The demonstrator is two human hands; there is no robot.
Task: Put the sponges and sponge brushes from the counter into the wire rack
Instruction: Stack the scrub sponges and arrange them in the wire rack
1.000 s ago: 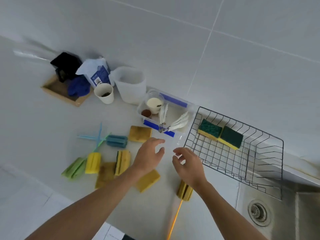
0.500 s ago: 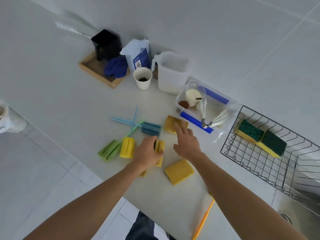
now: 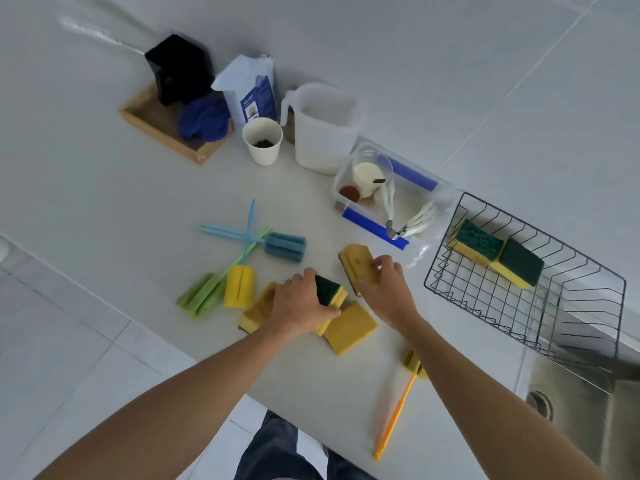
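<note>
1. Head view: pale counter (image 3: 104,188) against a white tiled wall; wire rack (image 3: 585,306) at right, over the edge of a steel sink (image 3: 581,410).
2. Left hand (image 3: 301,306) curled closed around a green-topped yellow sponge (image 3: 330,292), thumb on its near side, fingers over the far edge. Sponge stands on edge, green face toward the right.
3. Right hand (image 3: 384,282) half-closed, fingers pinching a yellow sponge (image 3: 356,265), which is tipped up on its dark edge, long axis running away from the person.
4. Both forearms reach in from the bottom, angled up toward mid-counter, palms down.
5. Flat yellow sponge (image 3: 351,327) lies just beside and below the left hand; another yellow sponge (image 3: 256,311) is partly hidden under the left wrist.
6. Left of the hands: green sponge brush (image 3: 201,297), yellow sponge brush (image 3: 239,285), blue sponge brush (image 3: 285,245), handles crossing and pointing up-left.
7. Orange-handled brush (image 3: 394,417) by the near counter edge, head partly hidden by the right forearm, handle pointing toward the person.
8. Two green-and-yellow sponges (image 3: 495,254) already in the rack, touching side by side, green faces up.
9. Behind: clear bin (image 3: 349,174), white jug (image 3: 325,129), paper cup (image 3: 263,142), wooden tray (image 3: 152,123).
</note>
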